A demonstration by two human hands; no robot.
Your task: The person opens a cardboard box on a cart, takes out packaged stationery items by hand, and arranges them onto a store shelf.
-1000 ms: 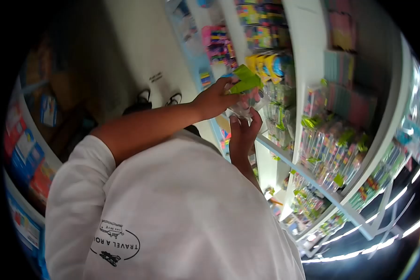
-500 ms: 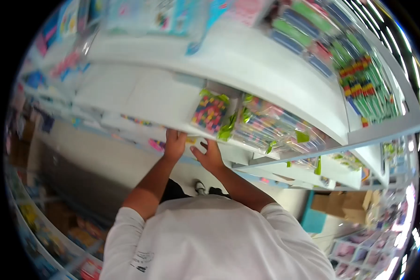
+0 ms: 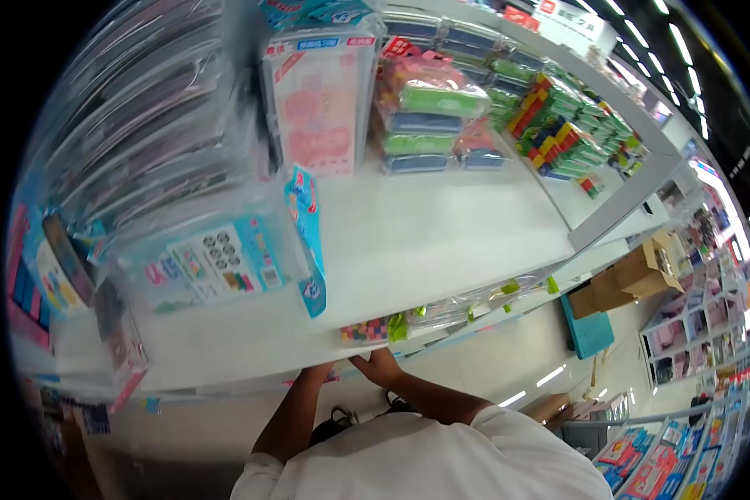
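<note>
Both hands are at the front of a lower shelf, below the edge of the white upper shelf (image 3: 442, 242). My left hand (image 3: 315, 372) reaches under that edge, which hides its fingers. To its right, my right hand (image 3: 378, 367) shows a thumb apart from partly hidden fingers, with nothing visible between them. Just above the hands is a clear pack of small multicoloured blocks (image 3: 364, 331) with a green strip (image 3: 398, 327) beside it. More clear packs (image 3: 450, 311) with green tabs lie to the right on the lower shelf.
Large clear-wrapped boxes (image 3: 212, 258) stand at the upper shelf's left, beside a pink packaged item (image 3: 321, 104). Blue and green packs (image 3: 429, 125) are stacked behind. On the floor at right, a cardboard box (image 3: 633, 279) is near a teal stool-like object (image 3: 590, 329).
The view has swung up and to the left, so the upper shelf now fills more of it. The hands appear lower, and their fingers are more covered by the shelf edge.
</note>
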